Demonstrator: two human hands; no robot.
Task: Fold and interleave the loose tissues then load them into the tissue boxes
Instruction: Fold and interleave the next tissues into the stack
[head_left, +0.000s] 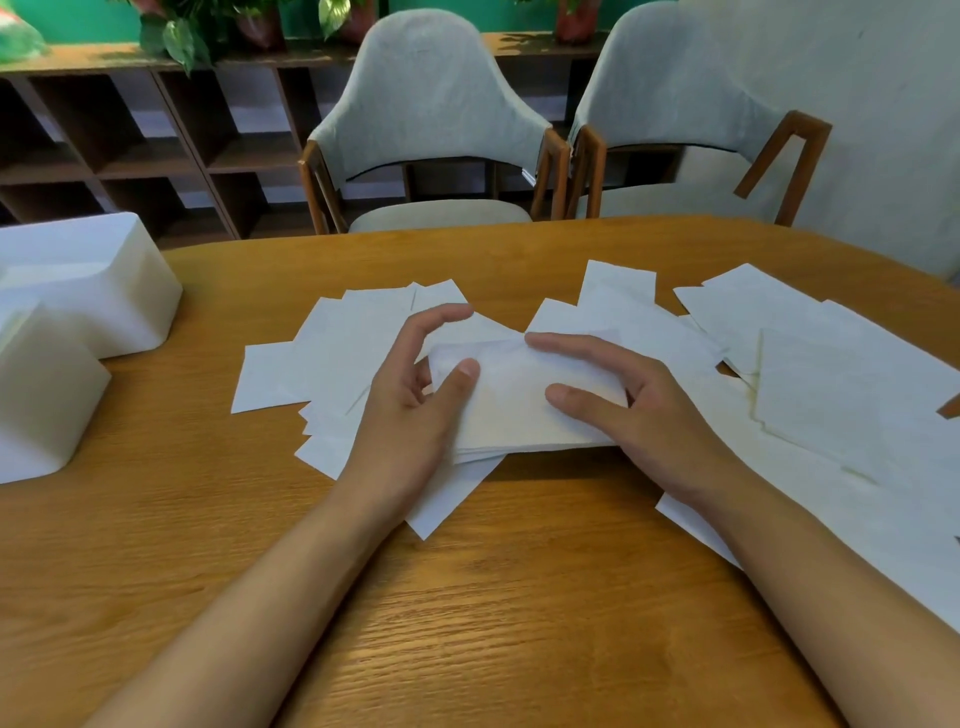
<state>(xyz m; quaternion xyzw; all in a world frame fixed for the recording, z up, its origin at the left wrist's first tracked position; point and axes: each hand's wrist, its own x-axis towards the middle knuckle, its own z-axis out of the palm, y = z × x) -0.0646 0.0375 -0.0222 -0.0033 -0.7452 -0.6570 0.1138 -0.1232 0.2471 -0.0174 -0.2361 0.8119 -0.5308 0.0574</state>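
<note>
— How far along are you?

— Partway, I'd say. One folded stack (519, 405) is built up in front of me on the table (519, 597). Plenty is left, though: loose tissues (322, 353) are fanned out flat to the left of it and partly under it, and more loose sheets (841, 384) are spread on the right. The two tissue boxes (93, 291) sit far off at the left edge, well apart from the stack, so loading is still ahead.

— And your hands?

— The stack lies between them. My right hand (639, 405) rests on its right half, with fingers and thumb stretched nearly straight and lying flat on the top sheet. My left hand (405, 395) is at the left end, thumb down on top and forefinger arched above the far corner. The other fingers curl by the edge, and from this angle I can't tell whether they're gripping it.
</note>
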